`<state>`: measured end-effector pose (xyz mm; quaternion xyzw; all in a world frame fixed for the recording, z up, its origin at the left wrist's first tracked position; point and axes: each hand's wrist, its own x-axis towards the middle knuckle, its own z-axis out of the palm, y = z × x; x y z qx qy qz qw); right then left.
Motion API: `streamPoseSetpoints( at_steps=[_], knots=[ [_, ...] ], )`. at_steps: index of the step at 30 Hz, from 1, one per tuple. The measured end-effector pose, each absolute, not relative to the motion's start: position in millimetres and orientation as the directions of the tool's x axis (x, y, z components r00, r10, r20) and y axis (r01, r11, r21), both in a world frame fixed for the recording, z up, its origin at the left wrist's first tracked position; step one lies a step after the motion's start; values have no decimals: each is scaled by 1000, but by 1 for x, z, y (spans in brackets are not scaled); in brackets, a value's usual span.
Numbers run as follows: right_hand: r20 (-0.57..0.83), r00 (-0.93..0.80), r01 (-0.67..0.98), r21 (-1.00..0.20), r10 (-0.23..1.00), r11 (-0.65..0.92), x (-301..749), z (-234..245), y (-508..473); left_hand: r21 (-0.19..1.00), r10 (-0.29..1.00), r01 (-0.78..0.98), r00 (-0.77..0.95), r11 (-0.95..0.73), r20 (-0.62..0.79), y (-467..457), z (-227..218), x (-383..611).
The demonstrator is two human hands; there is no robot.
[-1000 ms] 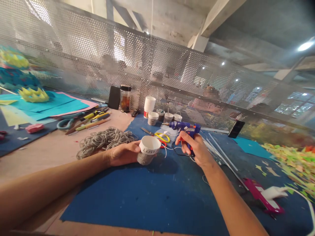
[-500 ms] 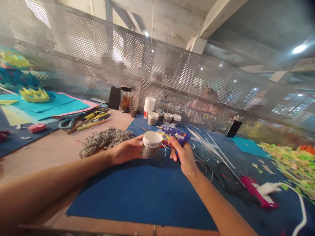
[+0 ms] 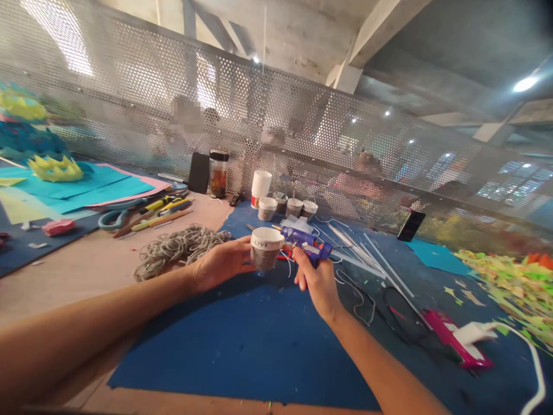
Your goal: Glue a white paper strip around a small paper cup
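My left hand (image 3: 224, 258) is closed around the left side of a small paper cup (image 3: 264, 259). Grey cord covers the cup's lower part, and a white band below the rim carries dark letters, partly readable as "OVE". The cup is upright above the blue mat (image 3: 242, 346). In my right hand (image 3: 318, 282) is a blue hot glue gun (image 3: 302, 239), its nozzle end toward the upper left, behind the cup. My right fingertips are close to the cup's right side; whether they touch it I cannot tell.
Beyond the cup stand several small cord-wrapped buckets (image 3: 294, 207) and white paper cups (image 3: 261, 185). A heap of grey cord (image 3: 177, 251) lies left, near pliers and cutters (image 3: 168, 203). Right are glue sticks (image 3: 380, 256), a pink power strip (image 3: 458, 337), a phone (image 3: 410, 225) and paper scraps (image 3: 510, 282).
The cup has turned a little, so its lettering sits further left, and it is slightly higher. My right hand has shifted slightly left with the glue gun.
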<state>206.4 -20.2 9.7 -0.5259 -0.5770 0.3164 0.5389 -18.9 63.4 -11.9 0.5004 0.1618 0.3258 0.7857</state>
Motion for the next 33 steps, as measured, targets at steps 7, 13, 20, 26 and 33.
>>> streamPoseSetpoints(
  at_steps=[7,13,20,26,33],
  knots=[
    [308,97,229,-932,947,280,201,14,-25,939,631,-316,759,138,162,59,-8,-17],
    [307,38,219,-931,951,292,203,14,-27,934,655,-335,734,125,176,60,-12,-18],
    [356,54,153,-926,933,345,220,21,-18,909,595,-358,786,213,170,61,-17,-19],
    [361,45,185,-919,932,347,225,21,-14,907,601,-341,788,249,132,60,-20,-20],
    [309,-39,299,-904,950,306,227,26,-16,939,640,-280,763,201,90,59,-18,-20]
  ],
)
